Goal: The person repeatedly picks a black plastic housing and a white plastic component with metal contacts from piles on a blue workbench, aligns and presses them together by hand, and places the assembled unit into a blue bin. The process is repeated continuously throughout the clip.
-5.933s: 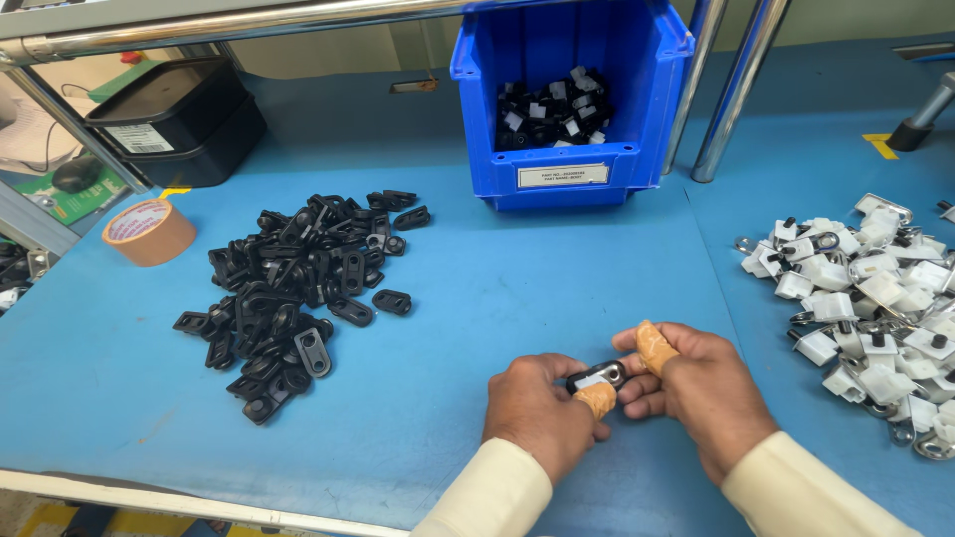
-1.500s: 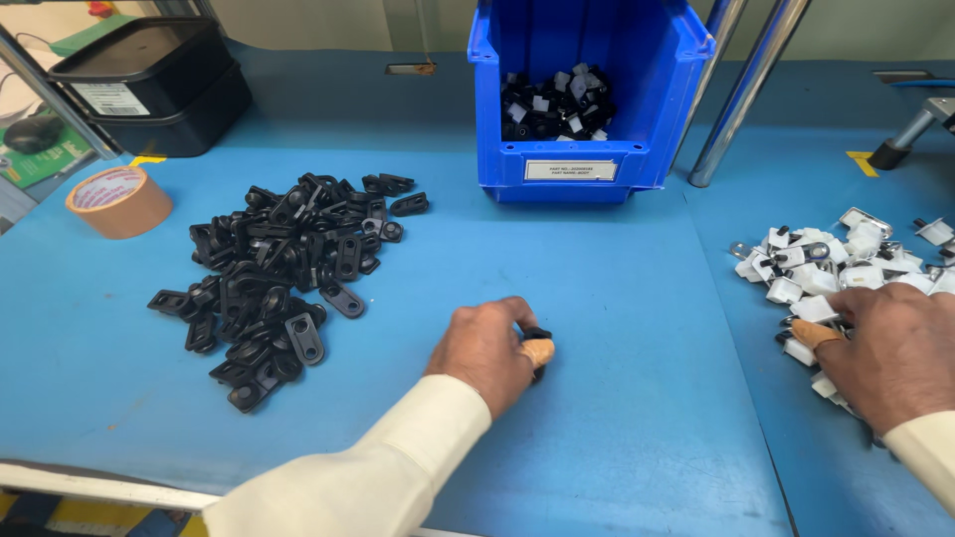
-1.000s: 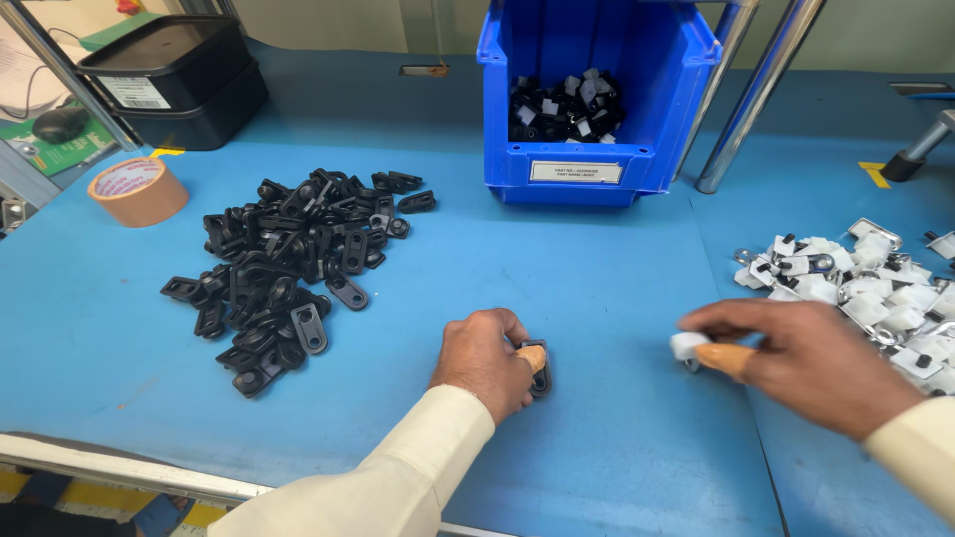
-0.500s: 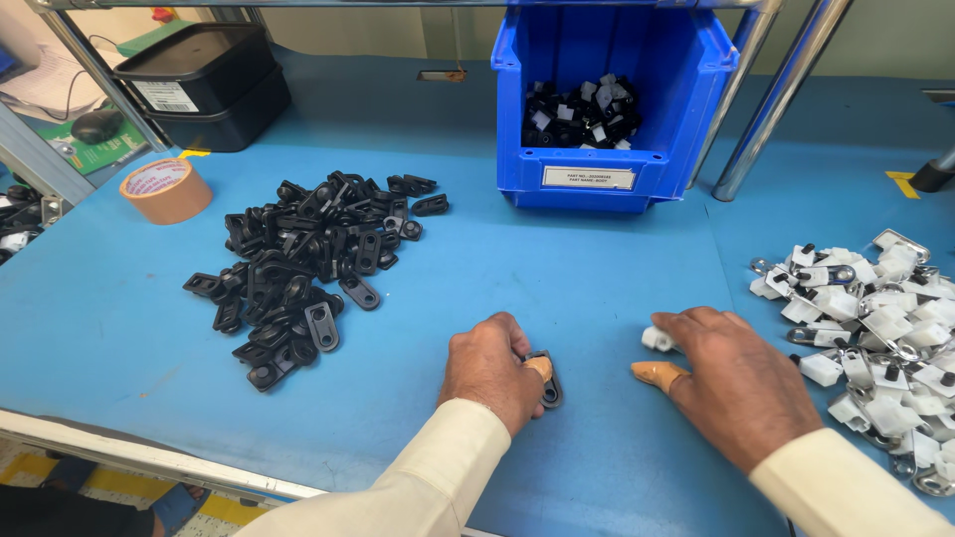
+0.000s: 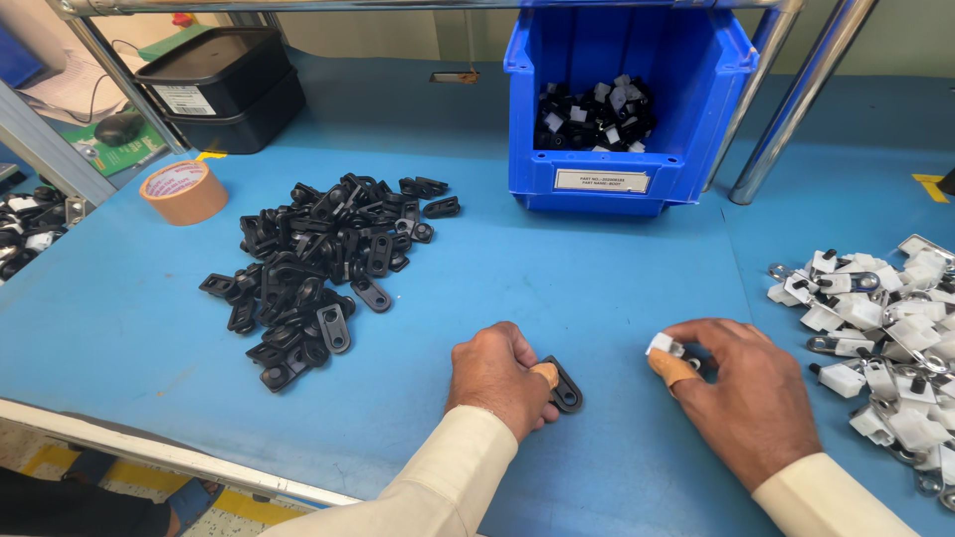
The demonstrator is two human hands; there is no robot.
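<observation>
Bin (image 5: 696, 119) of black-and-white parts (image 5: 595, 114) behind hands.

Blue bin (image 5: 696, 149) of small parts, brown tape roll (image 5: 185, 191), black tray (image 5: 221, 85), metal posts (image 5: 796, 99)

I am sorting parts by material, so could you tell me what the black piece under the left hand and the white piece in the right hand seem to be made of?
The black piece looks like moulded plastic: matte, uniform colour, rounded edges. The white piece looks like plastic too, opaque and blocky; like pieces in the white pile carry shiny loops, probably metal.
</observation>
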